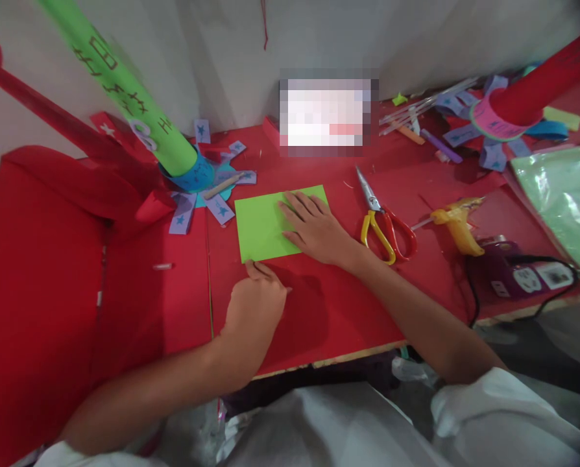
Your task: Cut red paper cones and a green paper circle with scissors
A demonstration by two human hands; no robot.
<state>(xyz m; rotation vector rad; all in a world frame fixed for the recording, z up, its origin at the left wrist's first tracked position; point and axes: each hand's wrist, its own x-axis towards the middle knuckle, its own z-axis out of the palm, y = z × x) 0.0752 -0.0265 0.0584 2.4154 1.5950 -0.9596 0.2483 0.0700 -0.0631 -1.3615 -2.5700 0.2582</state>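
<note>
A lime-green sheet of paper (261, 224) lies flat on the red tabletop, seemingly folded, though its layers are hard to tell. My right hand (314, 224) rests flat on the sheet's right part, fingers stretched out. At the paper's lower left edge is my left hand (255, 295), its fingers curled and the foremost ones touching that edge. Whatever the curled fingers may hold is hidden. To the right of my right hand lie scissors (374, 206) with one yellow and one red handle, blades partly spread.
A green paper tube (139, 110) stands in a blue ring at the left, near a red box (41, 272). Right of the scissors are a yellow glue gun (458, 224) and a purple power strip (518, 275). A red tube (547, 78) stands behind, near a plastic packet (562, 201).
</note>
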